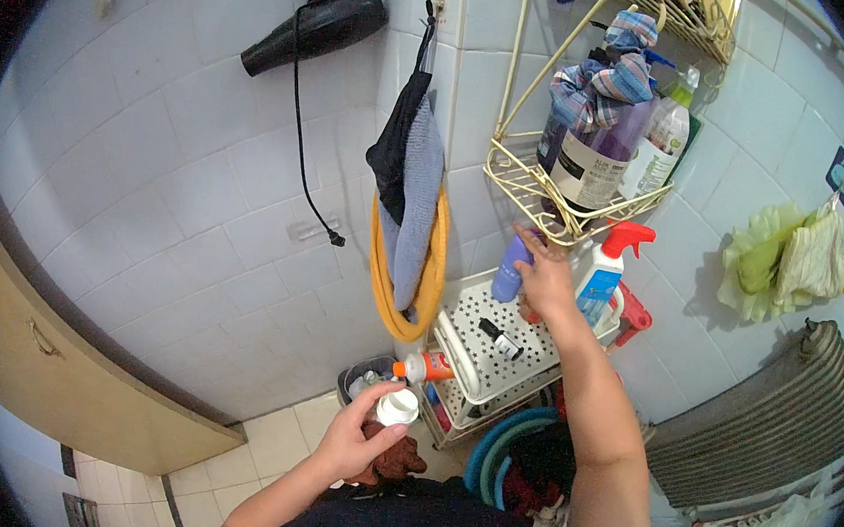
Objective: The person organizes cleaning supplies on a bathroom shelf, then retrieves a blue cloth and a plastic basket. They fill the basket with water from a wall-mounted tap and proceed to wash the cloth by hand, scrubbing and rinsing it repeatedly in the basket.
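My left hand (354, 440) is closed around a small white round container (397, 406), its open mouth facing up. It is held low, left of a white cart. My right hand (547, 281) reaches over the cart's top tray (510, 369), with thumb and fingers at the upper part of a purple bottle (509, 275). The other fingers are partly hidden. In front of that hand a small black bottle with a white label (502, 340) lies on the star-patterned tray. A white spray bottle with a red trigger head (601, 279) stands right of my hand.
Above the cart hangs a wire corner rack (575, 209) with several bottles and plaid scrunchies. An orange-capped bottle (425, 367) sticks out leftward from the cart. Below are a small bin (372, 372) and blue-green basins (487, 460). Towels (414, 213) and a hair dryer (317, 31) hang on the wall.
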The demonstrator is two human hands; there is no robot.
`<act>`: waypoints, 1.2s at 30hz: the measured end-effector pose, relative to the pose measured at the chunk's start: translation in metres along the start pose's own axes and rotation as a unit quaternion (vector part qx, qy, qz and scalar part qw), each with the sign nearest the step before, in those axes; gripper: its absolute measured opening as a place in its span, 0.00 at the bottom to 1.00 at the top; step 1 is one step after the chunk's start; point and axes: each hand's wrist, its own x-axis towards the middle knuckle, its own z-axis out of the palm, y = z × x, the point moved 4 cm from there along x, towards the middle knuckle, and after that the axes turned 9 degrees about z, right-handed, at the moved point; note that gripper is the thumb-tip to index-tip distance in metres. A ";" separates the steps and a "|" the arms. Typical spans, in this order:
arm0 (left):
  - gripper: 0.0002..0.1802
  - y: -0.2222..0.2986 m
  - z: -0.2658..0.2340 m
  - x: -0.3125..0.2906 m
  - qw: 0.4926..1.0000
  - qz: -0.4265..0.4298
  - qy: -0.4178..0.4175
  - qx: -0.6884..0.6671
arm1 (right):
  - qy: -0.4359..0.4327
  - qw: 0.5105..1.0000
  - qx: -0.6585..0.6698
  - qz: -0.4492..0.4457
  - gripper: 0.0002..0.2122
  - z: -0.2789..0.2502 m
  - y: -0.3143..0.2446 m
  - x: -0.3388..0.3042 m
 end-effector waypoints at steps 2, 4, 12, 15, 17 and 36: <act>0.27 0.000 0.000 0.000 1.000 0.006 0.002 -0.001 | 0.015 1.000 -0.001 -0.016 0.27 0.000 0.003 0.002; 0.27 -0.002 0.000 0.000 1.000 0.010 0.003 -0.005 | 0.028 0.999 0.007 -0.039 0.28 0.001 0.008 0.003; 0.27 0.001 0.001 0.001 1.000 0.012 0.002 0.014 | 0.015 0.988 -0.136 -0.066 0.29 -0.011 -0.008 -0.007; 0.27 0.001 0.003 0.002 1.000 0.015 0.001 0.010 | -0.007 0.988 -0.135 -0.079 0.29 -0.014 -0.008 -0.011; 0.27 -0.001 0.005 0.003 1.000 0.021 0.000 0.009 | 0.000 0.988 -0.133 -0.084 0.31 -0.016 -0.007 -0.014; 0.27 0.001 0.006 0.000 1.000 0.005 -0.001 -0.002 | -0.101 0.990 -0.098 -0.031 0.16 0.023 -0.002 -0.083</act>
